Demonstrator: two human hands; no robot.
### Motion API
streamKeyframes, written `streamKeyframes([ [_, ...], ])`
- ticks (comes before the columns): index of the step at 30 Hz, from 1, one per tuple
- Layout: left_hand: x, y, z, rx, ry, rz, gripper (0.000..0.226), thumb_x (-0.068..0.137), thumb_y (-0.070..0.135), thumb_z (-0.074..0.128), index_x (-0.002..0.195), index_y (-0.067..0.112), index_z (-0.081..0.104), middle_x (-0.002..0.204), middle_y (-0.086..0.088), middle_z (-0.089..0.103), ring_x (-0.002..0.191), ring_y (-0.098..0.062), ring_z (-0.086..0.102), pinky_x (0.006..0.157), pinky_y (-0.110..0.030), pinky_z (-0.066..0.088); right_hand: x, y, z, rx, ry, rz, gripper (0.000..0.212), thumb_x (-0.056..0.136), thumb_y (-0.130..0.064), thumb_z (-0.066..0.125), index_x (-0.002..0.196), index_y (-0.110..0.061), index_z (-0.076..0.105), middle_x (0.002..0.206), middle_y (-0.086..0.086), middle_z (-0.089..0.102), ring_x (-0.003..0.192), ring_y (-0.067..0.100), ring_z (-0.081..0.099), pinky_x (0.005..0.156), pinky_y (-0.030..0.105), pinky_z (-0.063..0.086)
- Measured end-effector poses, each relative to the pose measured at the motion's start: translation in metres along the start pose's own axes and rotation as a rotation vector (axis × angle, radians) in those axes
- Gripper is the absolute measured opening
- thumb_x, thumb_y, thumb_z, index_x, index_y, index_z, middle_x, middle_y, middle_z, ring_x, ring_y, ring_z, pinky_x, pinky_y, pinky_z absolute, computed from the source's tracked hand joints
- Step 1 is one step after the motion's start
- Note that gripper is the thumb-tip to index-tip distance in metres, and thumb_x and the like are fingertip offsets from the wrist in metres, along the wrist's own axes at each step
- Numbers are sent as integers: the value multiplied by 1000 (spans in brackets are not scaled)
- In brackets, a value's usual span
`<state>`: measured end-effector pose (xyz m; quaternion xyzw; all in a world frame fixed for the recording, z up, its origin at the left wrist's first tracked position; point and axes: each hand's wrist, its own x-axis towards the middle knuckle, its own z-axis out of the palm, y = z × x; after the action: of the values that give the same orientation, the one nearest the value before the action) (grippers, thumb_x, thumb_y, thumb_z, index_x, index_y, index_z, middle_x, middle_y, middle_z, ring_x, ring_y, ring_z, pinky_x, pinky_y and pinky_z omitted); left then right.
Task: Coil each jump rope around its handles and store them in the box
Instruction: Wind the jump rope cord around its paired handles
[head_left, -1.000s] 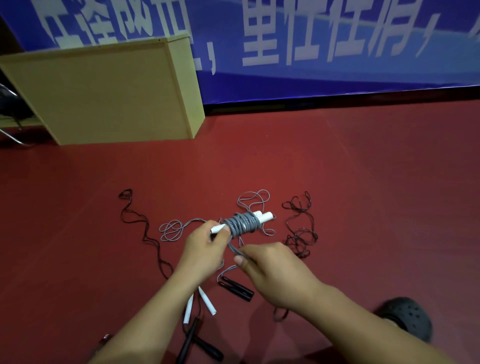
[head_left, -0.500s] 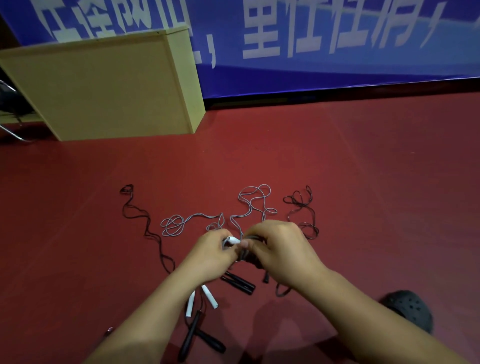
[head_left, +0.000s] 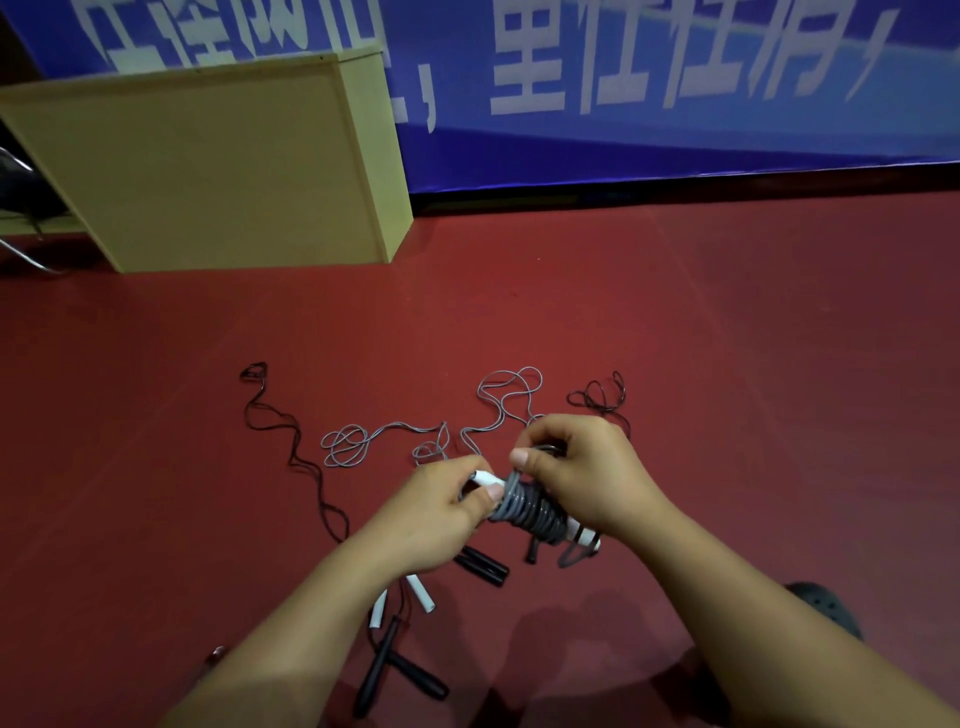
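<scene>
While our left hand (head_left: 436, 512) pinches the white handles (head_left: 485, 478), our right hand (head_left: 582, 470) grips the grey coiled rope (head_left: 530, 506) above the red floor (head_left: 727, 364).

Both hands grip the coiled grey rope bundle (head_left: 530, 506): left hand (head_left: 441, 512) at its white handle end, right hand (head_left: 587, 470) over the coils.

my hands (head_left: 519, 499) cover most of the white handles (head_left: 485, 478) inside the grey coil (head_left: 532, 512); my shoe (head_left: 823, 608) sits half behind my right forearm.
</scene>
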<state>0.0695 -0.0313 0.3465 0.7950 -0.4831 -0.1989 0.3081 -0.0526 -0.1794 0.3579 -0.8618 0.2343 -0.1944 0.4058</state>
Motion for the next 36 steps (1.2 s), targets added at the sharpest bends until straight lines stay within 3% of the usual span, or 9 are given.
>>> streamKeyframes([
  [8,-8,3,-5,-89,-43,74,16,95,26,57,79,26,56,58,13,49,55,-5,40,58,-27,35,7,6,-3,82,-45,10,13,82,-24,76,71,-26,69,56,-12,63,49,-3,54,56,17,45],
  [14,-10,5,-7,-158,-100,116,16,95,29,55,79,24,55,62,8,57,58,-8,47,60,-29,38,13,15,-5,91,-92,3,16,79,-26,79,68,-29,69,68,-4,69,61,2,54,66,27,49],
  [17,-11,7,-6,-204,-148,137,14,92,31,54,82,21,56,63,7,55,60,-9,51,61,-31,41,11,14,-13,144,-151,-14,19,80,-20,79,67,-27,68,56,-16,63,54,-6,51,57,15,43],
  [21,-12,11,-5,-451,-250,157,21,93,31,56,88,11,58,72,2,54,63,-17,54,64,-33,44,7,12,-25,302,-224,-9,14,79,-9,77,70,-11,67,44,-16,54,42,-5,44,48,7,33],
  [24,-14,15,-4,-644,-303,178,23,94,32,59,91,10,59,74,-11,51,64,-22,53,65,-32,47,5,14,-28,422,-206,-4,13,70,-19,79,67,-12,68,50,-10,57,47,-3,44,49,12,36],
  [28,-15,22,-2,-905,-312,178,34,87,41,68,92,9,57,72,-1,53,61,-12,55,65,-26,50,6,17,-26,512,-168,-7,17,67,-34,78,66,-19,72,61,9,59,56,17,47,52,25,38],
  [31,-13,26,3,-1057,-286,138,47,82,44,74,95,5,51,70,-1,56,62,-12,57,66,-25,50,2,17,-23,645,-193,-32,16,66,-19,86,71,-15,71,68,3,66,60,11,57,56,22,47],
  [34,-13,28,4,-1127,-237,93,49,80,40,76,98,3,50,72,-7,57,66,-18,60,69,-26,51,-2,17,-16,434,-150,40,7,81,-9,62,75,-11,59,74,3,59,64,10,52,61,31,49],
  [36,-12,28,5,-1155,-175,58,32,84,31,70,99,6,56,70,-5,59,65,-19,60,68,-26,52,-1,13,-9,388,-130,62,10,79,-10,56,70,-9,53,65,3,52,57,8,44,55,31,42],
])
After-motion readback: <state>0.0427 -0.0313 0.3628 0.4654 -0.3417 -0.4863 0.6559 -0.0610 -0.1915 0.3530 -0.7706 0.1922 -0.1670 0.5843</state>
